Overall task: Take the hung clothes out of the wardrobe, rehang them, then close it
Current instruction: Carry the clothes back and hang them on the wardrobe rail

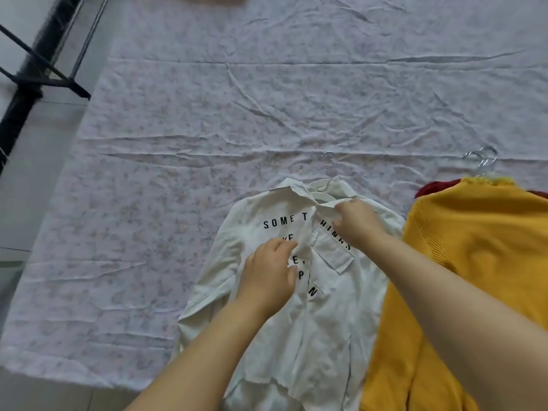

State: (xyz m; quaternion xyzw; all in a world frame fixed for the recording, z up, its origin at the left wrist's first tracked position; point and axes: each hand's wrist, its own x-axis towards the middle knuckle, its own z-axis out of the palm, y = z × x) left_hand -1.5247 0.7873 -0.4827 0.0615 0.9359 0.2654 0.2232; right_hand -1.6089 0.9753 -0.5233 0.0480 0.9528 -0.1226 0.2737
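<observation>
Head view looks down on your two bare hands working over one white shirt (296, 321), which lies face up on a pale floral sheet (178, 114) in the lower centre of the frame. Your left hand (267, 277) rests on the shirt's chest with its fingers curled, pinching the front edge of the cloth at the printed black letters. Your right hand (355, 221) sits higher, just under the collar, its fingers pressed together on the placket fabric near the chest pocket. One white hanger (321, 189) sits inside the collar, its metal hook lying on the sheet above the neckline. To the right, touching the shirt's side, one yellow knit garment (474, 262) fills the lower right of the frame, and one dark red garment (433, 186) shows as a small edge beneath its upper left corner. Above that pile you can count two more silver hooks (482, 160) close together on the sheet. In the upper left, one black metal frame (32, 63) stands beside the sheet's edge on grey floor.
</observation>
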